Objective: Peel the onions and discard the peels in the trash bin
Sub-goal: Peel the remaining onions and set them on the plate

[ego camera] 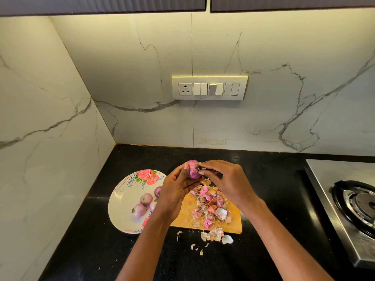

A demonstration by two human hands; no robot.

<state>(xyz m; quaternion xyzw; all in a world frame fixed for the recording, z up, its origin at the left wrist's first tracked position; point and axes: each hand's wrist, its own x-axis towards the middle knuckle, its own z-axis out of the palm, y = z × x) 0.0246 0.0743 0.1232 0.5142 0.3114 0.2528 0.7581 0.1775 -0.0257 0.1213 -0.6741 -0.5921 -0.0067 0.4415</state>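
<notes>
Holding an onion (pixel 192 169) above the board (pixel 236 227), the left hand (pixel 176 189) curled its grip round it while the right hand (pixel 225 179) pinched at its root end. Four onions (pixel 146 198) lay on the plate (pixel 119 207), apparently peeled; the peels (pixel 211 205) were heaped on board and bench (pixel 142 258), not yet binned. No bin showed.

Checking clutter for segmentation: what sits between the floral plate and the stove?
Head view: the wooden cutting board heaped with onion peels, then bare black countertop up to the stove. Plate touches the board.
</notes>
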